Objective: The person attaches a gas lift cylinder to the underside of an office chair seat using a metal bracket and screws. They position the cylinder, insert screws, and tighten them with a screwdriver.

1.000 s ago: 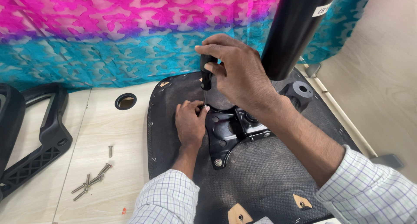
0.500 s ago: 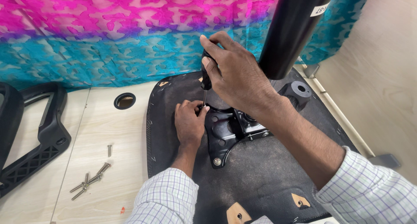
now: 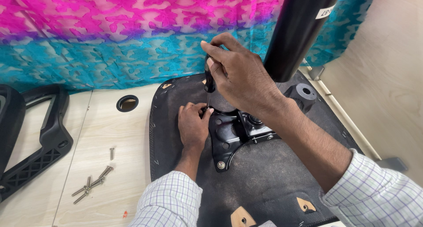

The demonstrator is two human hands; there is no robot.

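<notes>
Black-handled screwdriver [image 3: 209,84] stands upright on black metal bracket [image 3: 229,136].
</notes>
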